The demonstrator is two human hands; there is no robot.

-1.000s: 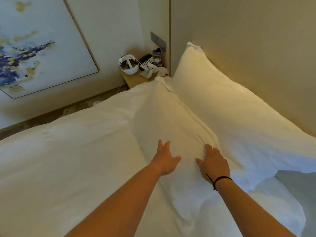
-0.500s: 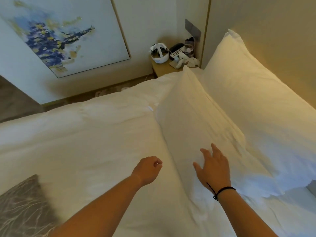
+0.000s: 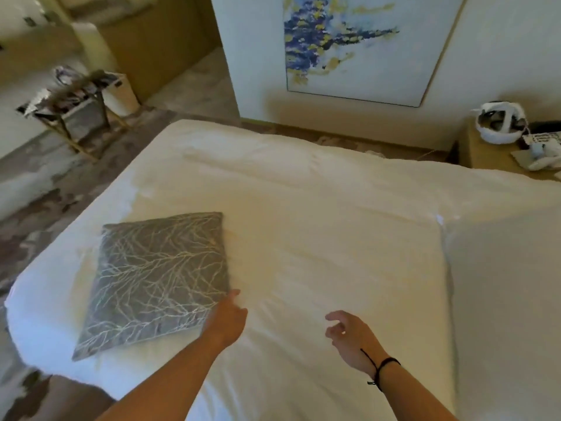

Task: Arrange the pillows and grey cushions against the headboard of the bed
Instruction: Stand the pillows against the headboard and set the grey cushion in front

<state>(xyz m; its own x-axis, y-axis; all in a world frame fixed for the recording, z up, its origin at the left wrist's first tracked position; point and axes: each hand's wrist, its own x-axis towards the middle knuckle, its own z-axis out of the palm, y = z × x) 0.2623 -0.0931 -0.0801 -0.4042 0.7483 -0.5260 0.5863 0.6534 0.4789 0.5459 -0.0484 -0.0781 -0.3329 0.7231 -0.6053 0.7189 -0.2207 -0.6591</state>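
Note:
A grey cushion (image 3: 154,278) with a pale branch pattern lies flat on the white bed (image 3: 318,226), towards its left side. My left hand (image 3: 226,320) is at the cushion's near right corner, touching its edge; whether the fingers grip it is unclear. My right hand (image 3: 352,338) hovers over the duvet with fingers loosely apart and nothing in it. A white pillow (image 3: 504,299) fills the right edge of the view. The headboard is out of view.
A nightstand (image 3: 485,150) at the far right carries a white headset (image 3: 498,123) and a phone. A large painting (image 3: 358,47) leans on the far wall. A folding luggage rack (image 3: 76,113) with clothes stands on the floor to the left.
My view has swung left, away from the headboard and pillows. Both hands left the white pillow; the left one reached to the grey cushion's corner and the right one lifted over the duvet.

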